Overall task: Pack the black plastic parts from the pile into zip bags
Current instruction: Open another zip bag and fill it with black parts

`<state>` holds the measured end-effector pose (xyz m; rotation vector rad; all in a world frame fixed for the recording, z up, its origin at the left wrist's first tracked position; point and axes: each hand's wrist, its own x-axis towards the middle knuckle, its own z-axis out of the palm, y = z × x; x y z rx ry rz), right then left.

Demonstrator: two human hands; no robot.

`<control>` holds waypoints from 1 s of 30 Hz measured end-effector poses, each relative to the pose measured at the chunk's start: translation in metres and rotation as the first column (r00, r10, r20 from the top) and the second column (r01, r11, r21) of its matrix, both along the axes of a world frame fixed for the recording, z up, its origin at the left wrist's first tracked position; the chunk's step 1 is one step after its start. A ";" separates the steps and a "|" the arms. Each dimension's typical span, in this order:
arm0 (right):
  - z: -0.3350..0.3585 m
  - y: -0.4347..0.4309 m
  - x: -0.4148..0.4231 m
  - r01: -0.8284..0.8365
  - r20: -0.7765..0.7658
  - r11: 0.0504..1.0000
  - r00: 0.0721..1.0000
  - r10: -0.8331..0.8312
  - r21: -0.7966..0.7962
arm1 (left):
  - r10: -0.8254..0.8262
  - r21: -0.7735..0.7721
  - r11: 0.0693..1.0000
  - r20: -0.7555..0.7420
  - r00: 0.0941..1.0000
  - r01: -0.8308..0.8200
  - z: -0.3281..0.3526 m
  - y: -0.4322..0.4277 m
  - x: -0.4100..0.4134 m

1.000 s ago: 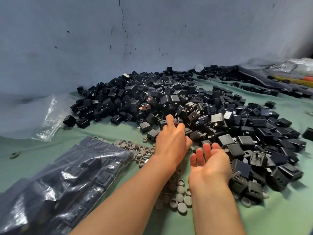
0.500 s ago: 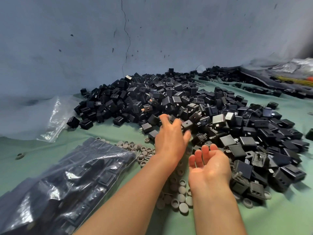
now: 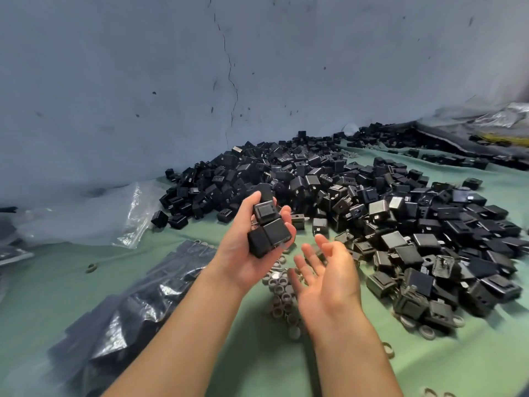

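The left hand is turned palm up above the green cloth, its fingers and thumb curled round a cluster of about 3 black parts that sit stacked in the palm. The right hand waits just beside it, also palm up, with its fingers spread and relaxed and nothing in it. The rest of the stock lies in the pile, which spreads from the wall across the cloth to the right of both hands. A full zip bag lies to the left under the left forearm, and an empty zip bag lies flat further back, near the wall. Small grey rings are scattered on the cloth below the hands. The parts look like small hollow boxes of hard plastic, so they are probably light and stiff, unlikely to break in a fall, yet smooth-sided and apt to slide off one another when stacked loosely. Some in the pile show thin prongs, which may snag on the film of a bag. A cupped palm under the flat faces, with the thumb pressing from above, seems the safest hold; a tip toward the right hand would likely need a slow roll.
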<state>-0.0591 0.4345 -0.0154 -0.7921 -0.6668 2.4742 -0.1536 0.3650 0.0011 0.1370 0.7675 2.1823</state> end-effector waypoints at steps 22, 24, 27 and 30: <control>-0.013 -0.112 0.033 -0.262 -0.354 0.911 0.924 0.143 -0.318 | 0.581 -0.122 0.754 -0.333 0.742 -0.645 0.009 -0.142 0.100; -0.014 -0.121 0.038 -0.337 -0.388 0.890 0.898 0.207 -0.306 | 0.603 -0.205 0.668 -0.414 0.682 -0.715 0.007 -0.172 0.108; -0.016 -0.133 0.044 -0.405 -0.436 0.855 0.866 0.245 -0.323 | 0.565 -0.302 0.558 -0.544 0.620 -0.773 -0.003 -0.219 0.121; -0.018 -0.144 0.050 -0.427 -0.424 0.848 0.862 0.278 -0.312 | 0.580 -0.356 0.500 -0.540 0.610 -0.790 -0.014 -0.258 0.132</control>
